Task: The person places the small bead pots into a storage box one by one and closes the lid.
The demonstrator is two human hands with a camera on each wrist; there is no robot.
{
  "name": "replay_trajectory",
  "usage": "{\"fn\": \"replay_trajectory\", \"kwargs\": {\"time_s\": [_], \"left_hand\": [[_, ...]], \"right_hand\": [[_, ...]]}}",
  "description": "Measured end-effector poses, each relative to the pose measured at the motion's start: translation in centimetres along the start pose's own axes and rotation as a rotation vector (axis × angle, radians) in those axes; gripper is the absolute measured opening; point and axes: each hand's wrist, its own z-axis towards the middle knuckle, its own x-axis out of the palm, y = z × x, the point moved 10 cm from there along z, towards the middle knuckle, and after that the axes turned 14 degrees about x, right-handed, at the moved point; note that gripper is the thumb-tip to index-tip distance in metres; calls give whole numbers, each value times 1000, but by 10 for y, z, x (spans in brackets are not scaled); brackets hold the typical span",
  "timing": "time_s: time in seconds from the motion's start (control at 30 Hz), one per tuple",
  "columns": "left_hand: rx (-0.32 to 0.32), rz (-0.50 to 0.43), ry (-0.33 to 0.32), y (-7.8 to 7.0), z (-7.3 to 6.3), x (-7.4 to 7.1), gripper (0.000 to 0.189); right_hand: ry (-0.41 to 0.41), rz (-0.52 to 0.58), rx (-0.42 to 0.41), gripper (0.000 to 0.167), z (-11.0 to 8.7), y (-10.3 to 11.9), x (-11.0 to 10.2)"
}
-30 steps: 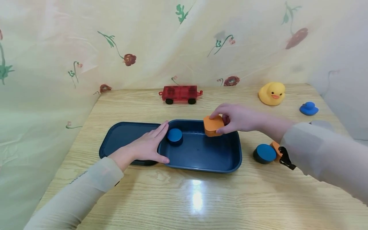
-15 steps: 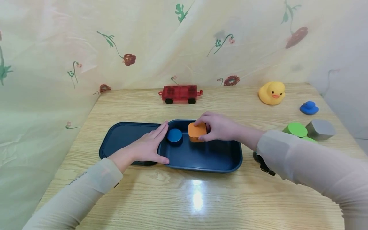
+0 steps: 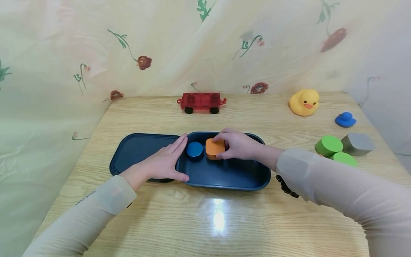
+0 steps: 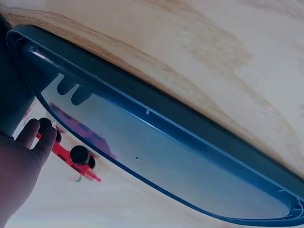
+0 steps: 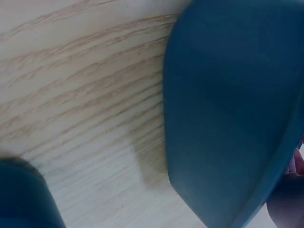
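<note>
A dark blue box (image 3: 224, 185) lies on the wooden table, its outer wall (image 5: 223, 104) filling much of the right wrist view. My right hand (image 3: 239, 144) pinches an orange rounded-square block (image 3: 215, 147) inside it, thumb in front and fingers behind. Left of that block, a blue-topped round block (image 3: 194, 150) sits near the box's left end. My left hand (image 3: 165, 162) lies with straight fingers at the box's left rim, thumb spread toward the front edge. Under this hand is the dark blue lid (image 3: 138, 151), whose shiny face (image 4: 156, 147) shows in the left wrist view.
Behind the box stands a red toy wagon (image 3: 201, 102). At the right are a yellow duck (image 3: 304, 102), a small blue duck (image 3: 345, 119), green round blocks (image 3: 329, 145) and a grey block (image 3: 357, 143). My right sleeve (image 3: 321, 178) covers part of the table. A floral cloth (image 3: 192, 46) hangs behind.
My right hand has carried the orange block leftward and down into the box, beside the blue-topped block. The green blocks and grey block came into view as the sleeve moved. My left hand stayed put.
</note>
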Motion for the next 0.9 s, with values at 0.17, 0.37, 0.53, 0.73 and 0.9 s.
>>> {"fn": "replay_trajectory", "kwargs": {"time_s": [0.17, 0.37, 0.53, 0.73, 0.9], "left_hand": [[1, -15, -8, 0, 0, 0, 117], [-7, -22, -6, 0, -1, 0, 117], [5, -35, -9, -1, 0, 2, 118], [-11, -39, -11, 3, 0, 3, 117], [-11, -45, -19, 1, -1, 1, 117]], "right_hand": [[4, -10, -4, 47, 3, -1, 6], [8, -28, 16, 47, 5, -4, 13], [1, -28, 34, 47, 6, -7, 18], [-3, 5, 30, 49, 6, -7, 19], [-9, 8, 22, 50, 6, -6, 18]]}}
